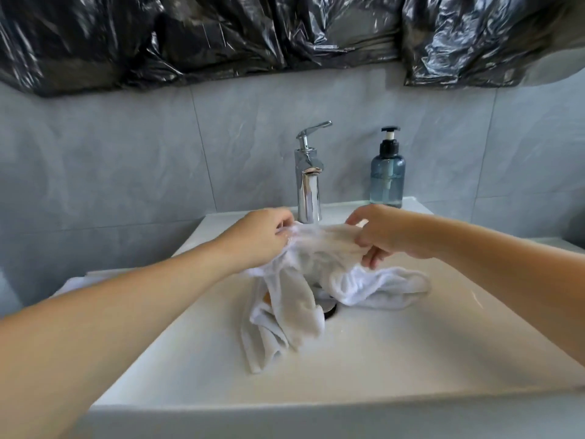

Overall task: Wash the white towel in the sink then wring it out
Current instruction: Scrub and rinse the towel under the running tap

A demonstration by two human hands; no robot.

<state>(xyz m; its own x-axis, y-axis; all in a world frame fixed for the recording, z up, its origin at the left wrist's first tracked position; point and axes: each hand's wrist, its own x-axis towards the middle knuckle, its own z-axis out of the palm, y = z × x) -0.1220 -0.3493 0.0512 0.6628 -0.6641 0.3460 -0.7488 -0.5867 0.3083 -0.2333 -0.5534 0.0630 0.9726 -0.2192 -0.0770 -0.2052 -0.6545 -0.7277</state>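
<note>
Grey wall tiles (126, 160) back a white sink (380, 359), with crumpled black plastic sheeting (221, 36) hung along the top at 12 o'clock. A chrome tap (307, 182) stands at the basin's rear centre, its lever raised, and water runs from its spout onto the white towel (316, 270). A blue pump bottle (387, 175) stands at 1 o'clock of the tap, on the sink's back ledge. The left hand (262, 239) and right hand (386, 236) hold the towel's upper edge bunched under the stream, fingers (373, 258) of both curled closed around the cloth. The towel's lower folds hang into the basin, one toward 7 o'clock, another spread toward 4 o'clock, and partly cover the drain (329, 308). A small orange patch shows beside the left fold; what it is cannot be told.
</note>
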